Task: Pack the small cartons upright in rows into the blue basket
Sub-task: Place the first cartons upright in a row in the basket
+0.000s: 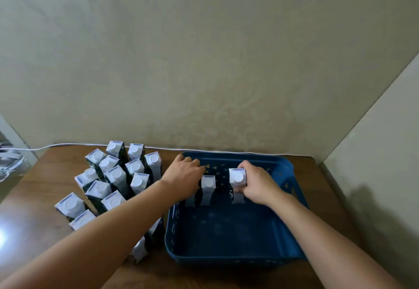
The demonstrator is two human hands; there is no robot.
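The blue basket [226,257] stands on the right half of the wooden table. Three small cartons stand upright along its far wall. My left hand [184,175] covers the leftmost carton [190,200], fingers curled over its top. A free carton [208,189] stands just right of it. My right hand [258,184] grips the third carton [237,178] from its right side, further right in the same row. Several more white-topped cartons [115,175] stand clustered on the table left of the basket.
The wooden table [34,225] ends against a beige wall at the back and another on the right. A white cable [74,144] runs along the back edge. More cartons [140,250] lie under my left forearm beside the basket's left wall.
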